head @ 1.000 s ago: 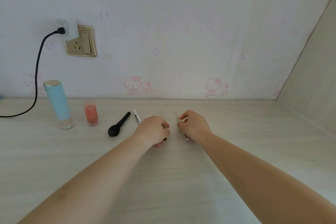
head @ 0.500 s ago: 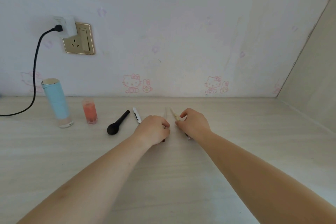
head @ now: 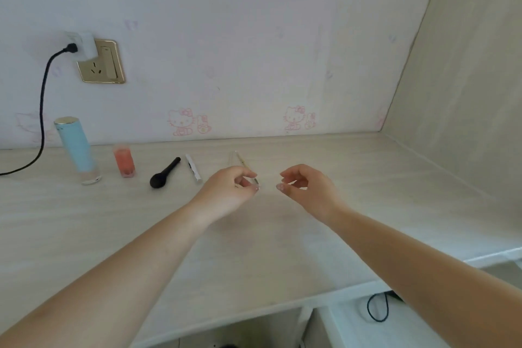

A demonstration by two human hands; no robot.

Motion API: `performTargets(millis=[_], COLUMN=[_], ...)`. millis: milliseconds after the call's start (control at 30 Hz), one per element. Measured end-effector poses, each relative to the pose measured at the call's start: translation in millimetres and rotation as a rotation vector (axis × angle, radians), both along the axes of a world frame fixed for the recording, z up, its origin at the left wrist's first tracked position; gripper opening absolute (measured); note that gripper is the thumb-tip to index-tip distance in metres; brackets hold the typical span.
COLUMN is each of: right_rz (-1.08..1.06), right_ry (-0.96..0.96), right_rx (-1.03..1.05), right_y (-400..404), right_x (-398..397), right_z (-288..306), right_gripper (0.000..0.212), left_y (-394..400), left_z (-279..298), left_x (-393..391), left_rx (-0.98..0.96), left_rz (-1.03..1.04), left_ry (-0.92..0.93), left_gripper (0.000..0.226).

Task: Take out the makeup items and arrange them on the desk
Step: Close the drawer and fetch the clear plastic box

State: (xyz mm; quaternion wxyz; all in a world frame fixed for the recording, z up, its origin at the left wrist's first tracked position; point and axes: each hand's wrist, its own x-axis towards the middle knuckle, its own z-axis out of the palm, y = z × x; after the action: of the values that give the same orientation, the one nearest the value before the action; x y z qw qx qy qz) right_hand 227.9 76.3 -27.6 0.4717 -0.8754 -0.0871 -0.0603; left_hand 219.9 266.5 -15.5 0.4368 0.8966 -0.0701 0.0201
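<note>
Pale wood-grain desk runs from the left edge of my view to a side panel on the right, with a wall behind it carrying faint pink cartoon-cat prints. Far left on the wall, a gold socket plate holds a white plug, and its black cable drops onto the desk and leaves the frame at the left.

Along the back of the desk the makeup items stand in a row. A light blue bottle with a gold cap stands upright, then a small pink-orange bottle just beside it. Next lies a black brush, head toward me, then a white pencil near it, both angled. A thin pale pencil lies further right, its near end hidden behind my left hand.

My left hand hovers with fingers curled and thumb close to the fingertips; whether it pinches that pencil's end I cannot tell. My right hand is well clear of it, fingers loosely curled, holding nothing.

Right of my right hand the desk surface stretches bare to the side panel, and a broad strip lies open between my forearms and the front edge. Below that edge, at the lower right, a black looped cord lies on a lower white surface.
</note>
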Motion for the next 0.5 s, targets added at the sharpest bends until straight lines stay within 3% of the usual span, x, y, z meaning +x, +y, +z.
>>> performTargets(millis=[500], right_rz=[-0.076], right_ry=[0.122], right_rx=[-0.180], right_y=[-159], right_x=[-218], right_z=[-38], right_gripper=[0.028], left_y=[-133], left_z=[-26], left_x=[-149], left_rx=[-0.055], left_rz=[-0.460], left_ry=[-0.009], left_gripper=[0.018])
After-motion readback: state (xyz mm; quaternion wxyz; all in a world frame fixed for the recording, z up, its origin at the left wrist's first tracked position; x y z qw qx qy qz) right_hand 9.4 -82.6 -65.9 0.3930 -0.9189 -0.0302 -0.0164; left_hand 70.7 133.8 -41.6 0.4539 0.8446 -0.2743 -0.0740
